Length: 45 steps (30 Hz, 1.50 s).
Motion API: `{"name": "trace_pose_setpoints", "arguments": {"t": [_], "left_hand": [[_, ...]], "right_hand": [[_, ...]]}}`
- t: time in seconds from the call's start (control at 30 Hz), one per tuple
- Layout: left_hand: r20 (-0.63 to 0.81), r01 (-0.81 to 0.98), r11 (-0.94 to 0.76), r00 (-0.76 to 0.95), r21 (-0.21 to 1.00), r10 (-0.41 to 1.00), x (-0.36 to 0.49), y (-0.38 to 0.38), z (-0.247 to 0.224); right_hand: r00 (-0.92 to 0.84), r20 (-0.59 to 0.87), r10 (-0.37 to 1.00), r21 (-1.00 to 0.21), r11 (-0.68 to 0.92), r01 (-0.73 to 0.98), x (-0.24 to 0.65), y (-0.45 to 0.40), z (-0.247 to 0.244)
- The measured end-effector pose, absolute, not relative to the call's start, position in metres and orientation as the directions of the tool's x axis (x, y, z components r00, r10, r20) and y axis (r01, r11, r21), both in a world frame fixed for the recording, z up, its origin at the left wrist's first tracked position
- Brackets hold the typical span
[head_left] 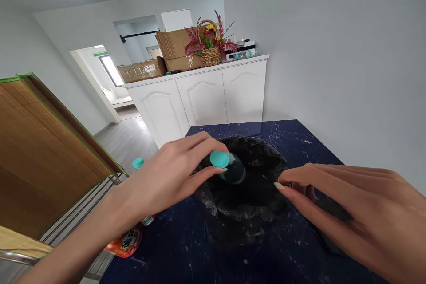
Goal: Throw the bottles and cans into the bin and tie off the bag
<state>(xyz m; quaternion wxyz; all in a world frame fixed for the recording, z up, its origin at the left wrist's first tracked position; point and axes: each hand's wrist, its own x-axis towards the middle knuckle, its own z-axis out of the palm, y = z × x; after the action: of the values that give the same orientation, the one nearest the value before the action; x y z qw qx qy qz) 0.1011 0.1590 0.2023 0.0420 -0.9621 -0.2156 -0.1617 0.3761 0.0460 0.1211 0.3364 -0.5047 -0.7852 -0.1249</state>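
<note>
A clear plastic bottle with a teal cap is in my left hand, whose thumb and fingers are closed about its cap end. Its lower part reaches into the mouth of a black garbage bag, which lies open in a round shape on the dark blue marbled table. On the bag's right edge, my right hand pinches the plastic between thumb and fingers. Whatever holds the bag's shape is hidden. Partly behind my left forearm are another teal-capped bottle and an orange-red package.
Beyond the table stands a white cabinet bearing cardboard boxes, a flower basket and a lying bottle. A bamboo mat covers something slatted at the left. A grey wall borders the right side.
</note>
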Motion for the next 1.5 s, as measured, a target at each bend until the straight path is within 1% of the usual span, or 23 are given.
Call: {"name": "trace_pose_setpoints", "arguments": {"t": [0.13,0.2,0.27,0.4,0.47,0.6,0.73,0.9,1.07,1.13,1.2,1.33,1.4,1.5], "left_hand": [[0.421,0.482,-0.873,0.809,-0.074,0.411,0.091,0.146,0.221],[0.423,0.483,-0.871,0.81,-0.087,0.406,0.086,0.142,0.227],[0.38,0.484,-0.872,0.823,-0.081,0.422,0.085,0.141,0.228],[0.25,0.494,-0.869,0.845,-0.025,0.473,0.088,0.148,0.221],[0.211,0.487,-0.873,0.854,-0.004,0.475,0.091,0.152,0.216],[0.156,0.463,-0.886,0.876,-0.014,0.456,0.095,0.159,0.206],[0.107,0.427,-0.903,0.901,-0.042,0.421,0.099,0.169,0.2],[0.015,0.466,-0.885,0.885,-0.009,0.466,0.107,0.19,0.192],[-0.026,0.421,-0.907,0.906,-0.027,0.421,0.117,0.201,0.183],[-0.05,0.413,-0.911,0.909,-0.014,0.413,0.118,0.202,0.183],[-0.043,0.433,-0.902,0.901,-0.001,0.432,0.119,0.202,0.183],[0.083,0.442,-0.897,0.895,-0.025,0.438,0.116,0.208,0.181],[0.096,0.464,-0.886,0.882,0.001,0.462,0.113,0.214,0.176],[0.015,0.583,-0.803,0.808,0.122,0.589,0.106,0.223,0.168]], "right_hand": [[-0.281,0.649,0.707,-0.164,0.49,0.856,0.375,0.048,0.118],[-0.277,0.642,0.715,-0.177,0.489,0.854,0.375,0.049,0.117],[-0.271,0.641,0.718,-0.188,0.49,0.852,0.374,0.049,0.116],[-0.282,0.632,0.722,-0.192,0.498,0.846,0.374,0.05,0.115],[-0.278,0.63,0.725,-0.201,0.498,0.843,0.373,0.051,0.115],[-0.272,0.617,0.739,-0.217,0.492,0.843,0.371,0.051,0.117],[-0.296,0.606,0.739,-0.188,0.494,0.849,0.371,0.054,0.118],[-0.296,0.58,0.759,-0.16,0.462,0.872,0.372,0.059,0.111],[-0.299,0.563,0.771,-0.166,0.46,0.872,0.372,0.062,0.107],[-0.299,0.56,0.772,-0.17,0.461,0.871,0.372,0.061,0.108],[-0.303,0.554,0.775,-0.174,0.465,0.868,0.372,0.061,0.108],[-0.309,0.556,0.771,-0.165,0.467,0.869,0.373,0.061,0.108],[-0.302,0.562,0.77,-0.159,0.46,0.874,0.372,0.062,0.107],[-0.29,0.563,0.774,-0.154,0.443,0.883,0.372,0.063,0.105]]}}
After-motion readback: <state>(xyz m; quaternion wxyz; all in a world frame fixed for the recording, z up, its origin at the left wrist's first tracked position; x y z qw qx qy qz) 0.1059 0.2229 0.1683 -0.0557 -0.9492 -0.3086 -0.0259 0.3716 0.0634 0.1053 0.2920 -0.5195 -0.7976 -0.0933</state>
